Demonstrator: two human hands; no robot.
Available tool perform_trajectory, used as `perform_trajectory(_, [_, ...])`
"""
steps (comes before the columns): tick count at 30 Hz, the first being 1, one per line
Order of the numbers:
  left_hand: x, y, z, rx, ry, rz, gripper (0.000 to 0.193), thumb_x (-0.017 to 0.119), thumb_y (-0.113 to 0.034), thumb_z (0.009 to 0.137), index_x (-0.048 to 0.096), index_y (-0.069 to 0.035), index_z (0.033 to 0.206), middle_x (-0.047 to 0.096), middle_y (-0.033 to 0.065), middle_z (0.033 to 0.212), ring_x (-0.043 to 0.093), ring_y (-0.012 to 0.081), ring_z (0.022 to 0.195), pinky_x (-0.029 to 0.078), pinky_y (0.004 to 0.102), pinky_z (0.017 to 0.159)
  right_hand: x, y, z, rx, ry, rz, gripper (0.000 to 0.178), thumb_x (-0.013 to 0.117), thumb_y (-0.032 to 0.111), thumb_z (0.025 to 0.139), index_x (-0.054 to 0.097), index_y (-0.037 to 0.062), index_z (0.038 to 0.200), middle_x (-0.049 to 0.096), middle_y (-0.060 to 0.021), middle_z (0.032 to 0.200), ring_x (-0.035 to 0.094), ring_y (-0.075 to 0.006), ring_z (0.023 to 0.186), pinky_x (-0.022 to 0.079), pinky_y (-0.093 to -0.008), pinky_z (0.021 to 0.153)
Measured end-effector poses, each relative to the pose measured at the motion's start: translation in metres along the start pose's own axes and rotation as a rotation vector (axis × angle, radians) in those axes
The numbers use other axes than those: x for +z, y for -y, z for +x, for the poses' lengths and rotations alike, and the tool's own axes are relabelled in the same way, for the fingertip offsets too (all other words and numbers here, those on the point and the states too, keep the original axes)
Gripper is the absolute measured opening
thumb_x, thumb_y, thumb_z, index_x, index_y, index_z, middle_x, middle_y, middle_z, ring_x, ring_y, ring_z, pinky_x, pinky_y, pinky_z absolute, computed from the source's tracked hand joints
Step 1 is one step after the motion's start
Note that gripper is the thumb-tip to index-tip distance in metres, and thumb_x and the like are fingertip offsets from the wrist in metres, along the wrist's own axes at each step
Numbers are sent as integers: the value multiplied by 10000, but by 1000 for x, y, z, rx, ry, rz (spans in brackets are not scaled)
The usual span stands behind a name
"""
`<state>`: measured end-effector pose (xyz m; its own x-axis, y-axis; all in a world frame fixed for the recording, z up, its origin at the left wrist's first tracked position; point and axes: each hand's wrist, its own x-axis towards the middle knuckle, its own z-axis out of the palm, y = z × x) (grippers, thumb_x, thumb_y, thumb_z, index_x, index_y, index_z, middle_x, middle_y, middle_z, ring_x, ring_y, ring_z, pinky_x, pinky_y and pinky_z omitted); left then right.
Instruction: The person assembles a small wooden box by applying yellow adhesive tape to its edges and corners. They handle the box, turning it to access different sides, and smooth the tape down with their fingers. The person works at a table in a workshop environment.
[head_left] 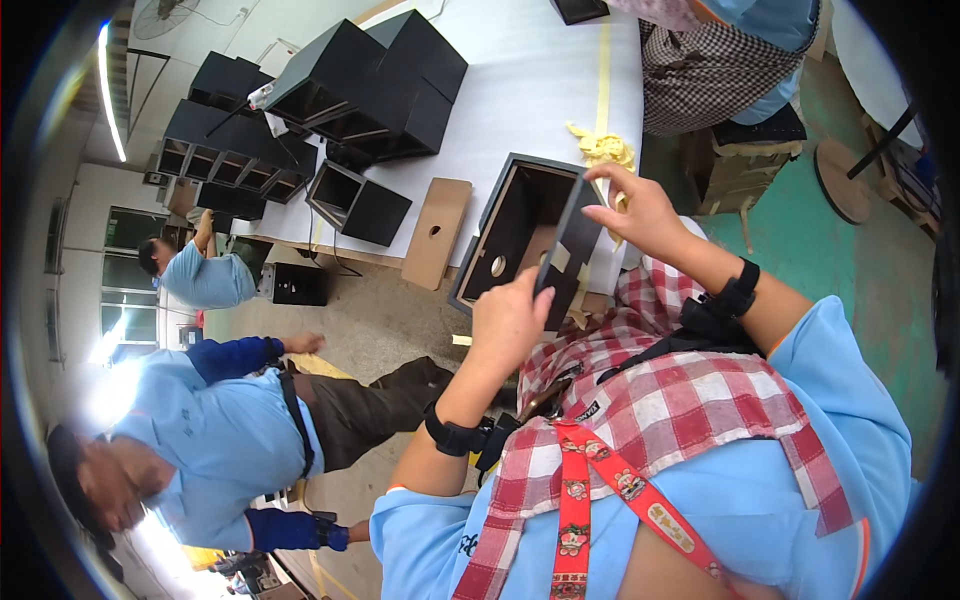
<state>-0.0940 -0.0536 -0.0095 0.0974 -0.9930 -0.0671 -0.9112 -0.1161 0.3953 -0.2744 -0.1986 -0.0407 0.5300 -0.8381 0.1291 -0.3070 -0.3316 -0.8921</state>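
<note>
The left hand (510, 318) touches the rim of the open black box (573, 218), whether pinching cannot be told; the right hand (645, 210), thumb and forefinger spread, meets its farther end, a crumpled yellow wad (607, 149) just beyond that grip

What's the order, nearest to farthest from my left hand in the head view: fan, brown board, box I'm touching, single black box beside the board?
1. Touched box, against your left hand.
2. Brown board, left of the touched box.
3. Single black box, just left of the board.
4. Fan, far off at the upper left.
</note>
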Motion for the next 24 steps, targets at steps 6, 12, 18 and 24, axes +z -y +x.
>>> perform_trajectory(6, [-26,38,11,-256,-3,-1020,274,546,-198,912,595,41,1036,614,9,928,550,72,855,437,241,747,-1,1,-6,-375,-109,-42,155,611,69,789,650,51,938,635,-107,862,621,-262,768,490,-332,696])
perform_trajectory(12, [-6,67,5,-341,-40,-1330,331,546,-211,916,564,41,1129,626,56,1015,575,112,897,445,245,813,9,17,-7,-456,95,-107,106,648,132,805,660,40,857,641,-95,804,612,-258,732,485,-327,653])
perform_trajectory(18, [21,71,-4,-375,36,-1449,401,555,-263,919,539,39,1183,618,60,1059,570,110,938,445,250,843,23,25,-1,-427,95,-154,104,647,167,797,661,69,826,614,-69,789,605,-257,715,478,-353,628])
perform_trajectory(24, [26,74,16,-358,12,-1246,373,529,-291,936,570,31,1119,617,26,996,549,76,863,435,225,789,46,30,25,-613,244,-365,75,618,132,747,654,66,758,608,-79,811,625,-254,725,499,-352,626])
